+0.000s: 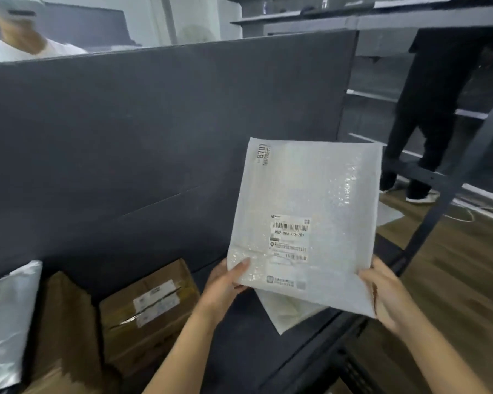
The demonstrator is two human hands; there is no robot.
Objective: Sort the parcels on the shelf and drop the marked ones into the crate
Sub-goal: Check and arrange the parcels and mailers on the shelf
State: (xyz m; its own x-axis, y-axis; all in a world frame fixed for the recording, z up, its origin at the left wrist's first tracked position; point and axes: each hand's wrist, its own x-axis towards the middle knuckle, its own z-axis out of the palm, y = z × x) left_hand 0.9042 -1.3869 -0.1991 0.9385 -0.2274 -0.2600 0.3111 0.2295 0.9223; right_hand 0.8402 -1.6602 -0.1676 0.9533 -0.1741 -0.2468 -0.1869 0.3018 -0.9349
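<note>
I hold a white bubble-mailer parcel (310, 194) upright in front of me, above the dark shelf (234, 351). It bears a barcode label low down and the printed number 8707 at its top left corner. My left hand (225, 282) pinches its lower left corner, thumb on the front. My right hand (382, 294) grips its lower right edge. A second white mailer (285, 311) lies flat on the shelf, partly hidden behind the held one. No crate is in view.
A labelled cardboard box (148, 308) lies on the shelf to the left, beside another brown box (66, 322) and a silver poly bag (6, 317). A dark back panel (154, 137) rises behind. One person stands at the right, beyond grey shelf frames (444, 200); another shows behind the panel.
</note>
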